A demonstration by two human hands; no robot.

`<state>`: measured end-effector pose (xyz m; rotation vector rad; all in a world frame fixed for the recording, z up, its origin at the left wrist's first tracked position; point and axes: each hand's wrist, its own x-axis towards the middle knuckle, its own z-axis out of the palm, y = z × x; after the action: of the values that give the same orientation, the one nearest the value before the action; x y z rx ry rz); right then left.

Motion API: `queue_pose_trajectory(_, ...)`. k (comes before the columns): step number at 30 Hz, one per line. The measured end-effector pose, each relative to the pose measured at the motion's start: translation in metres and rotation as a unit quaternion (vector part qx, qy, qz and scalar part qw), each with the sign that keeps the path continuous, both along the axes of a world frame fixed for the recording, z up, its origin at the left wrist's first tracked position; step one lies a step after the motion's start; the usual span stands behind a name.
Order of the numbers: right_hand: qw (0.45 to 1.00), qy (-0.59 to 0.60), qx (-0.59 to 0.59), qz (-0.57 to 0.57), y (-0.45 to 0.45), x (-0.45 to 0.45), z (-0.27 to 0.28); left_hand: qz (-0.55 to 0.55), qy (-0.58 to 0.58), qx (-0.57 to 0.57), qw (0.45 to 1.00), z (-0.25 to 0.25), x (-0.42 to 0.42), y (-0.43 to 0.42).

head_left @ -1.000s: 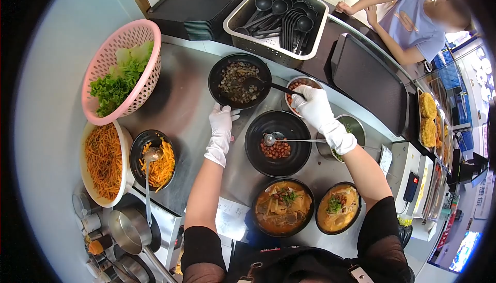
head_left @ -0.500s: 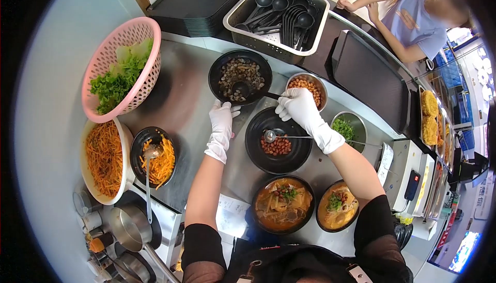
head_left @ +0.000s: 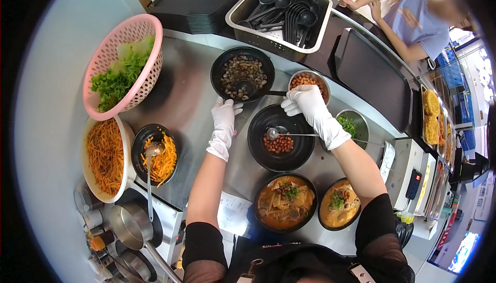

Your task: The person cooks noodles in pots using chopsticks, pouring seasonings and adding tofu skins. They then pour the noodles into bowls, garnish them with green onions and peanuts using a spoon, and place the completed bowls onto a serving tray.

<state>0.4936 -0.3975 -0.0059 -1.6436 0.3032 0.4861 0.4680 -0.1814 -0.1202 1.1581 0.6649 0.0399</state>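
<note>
Gloved in white, my right hand [head_left: 306, 103] is closed on the handle end of a black spoon [head_left: 247, 87]. The spoon's head lies in a black bowl [head_left: 217, 85] of small greyish, shell-like pieces. My left hand [head_left: 224, 121], also gloved, is at that bowl's lower rim, its fingers apart and the fingertips near the edge. Below my right hand sits a black bowl [head_left: 258, 154] with peanuts and a metal spoon. Two black bowls of noodle soup [head_left: 285, 203] [head_left: 340, 204], topped with greens and peanuts, stand nearest my body.
A pink basket [head_left: 89, 84] of lettuce and bowls of shredded carrot [head_left: 129, 177] [head_left: 138, 154] are at left. Metal containers of peanuts [head_left: 324, 84] and chopped greens [head_left: 364, 128] stand right. Behind are a spoon tray [head_left: 323, 27], a black tray [head_left: 369, 76] and a person [head_left: 416, 19].
My right hand has moved slightly down and left with the black spoon, whose head now sits lower in the bowl. My left hand has stayed by the rim.
</note>
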Motion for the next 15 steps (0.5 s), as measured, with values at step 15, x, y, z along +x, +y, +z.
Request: queue_pose_trajectory(15,0.998,-0.034,0.047,-0.034,-0.015,0.001,-0.006,-0.015,0.017,0.034,0.999,0.011,-0.008,0.000)
